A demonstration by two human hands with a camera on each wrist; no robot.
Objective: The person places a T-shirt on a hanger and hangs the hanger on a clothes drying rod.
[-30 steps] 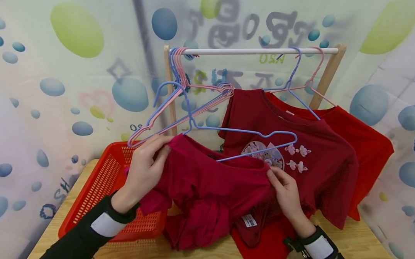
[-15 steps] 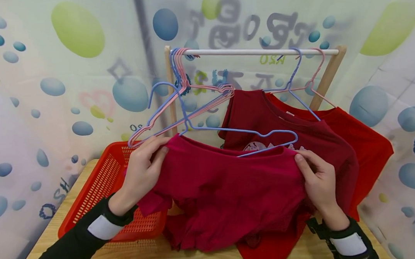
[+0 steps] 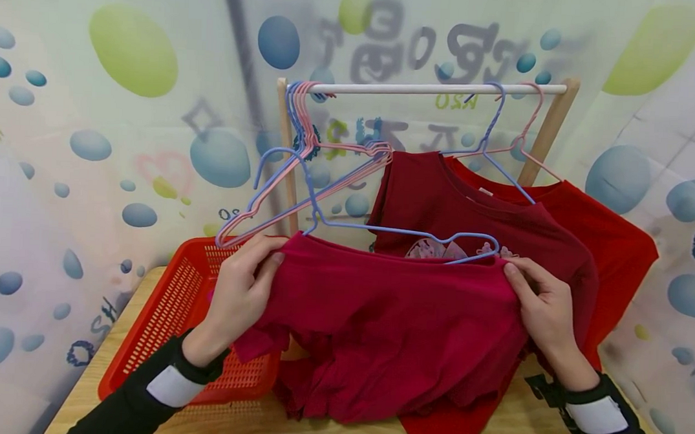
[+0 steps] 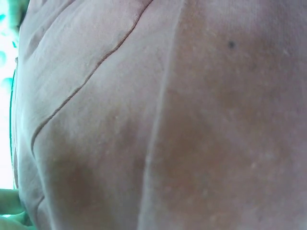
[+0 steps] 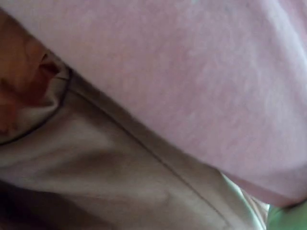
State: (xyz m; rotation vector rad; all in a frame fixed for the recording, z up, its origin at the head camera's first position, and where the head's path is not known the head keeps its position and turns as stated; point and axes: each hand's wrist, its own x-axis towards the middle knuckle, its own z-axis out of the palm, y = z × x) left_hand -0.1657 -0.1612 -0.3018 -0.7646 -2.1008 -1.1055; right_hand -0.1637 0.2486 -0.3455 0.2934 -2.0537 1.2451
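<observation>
A crimson T-shirt (image 3: pixel 401 310) hangs stretched between both hands in the head view, its lower part bunched over the table. My left hand (image 3: pixel 240 296) pinches its left shoulder near the neckline. At the opposite shoulder my right hand (image 3: pixel 544 310) pinches the cloth between thumb and fingers. A blue hanger (image 3: pixel 393 229) runs through the neck opening; its left arm is inside the shirt, while the right end shows above the neckline. Cloth seen close up (image 4: pixel 105 120) fills most of the left wrist view, and pale pink-looking cloth (image 5: pixel 201 86) covers much of the right wrist view.
Behind stands a rack with a white rail (image 3: pixel 400 88). Several blue and pink hangers (image 3: pixel 305 118) are bunched at its left end. A dark red T-shirt (image 3: pixel 487 216) and a brighter red one (image 3: pixel 614 241) hang at right. A red basket (image 3: pixel 169 300) stands left on the wooden table (image 3: pixel 210 424).
My right hand has moved right and slightly up, then a little farther right, spreading the neckline along the hanger. The hanger has dipped slightly. My left hand stays nearly in place.
</observation>
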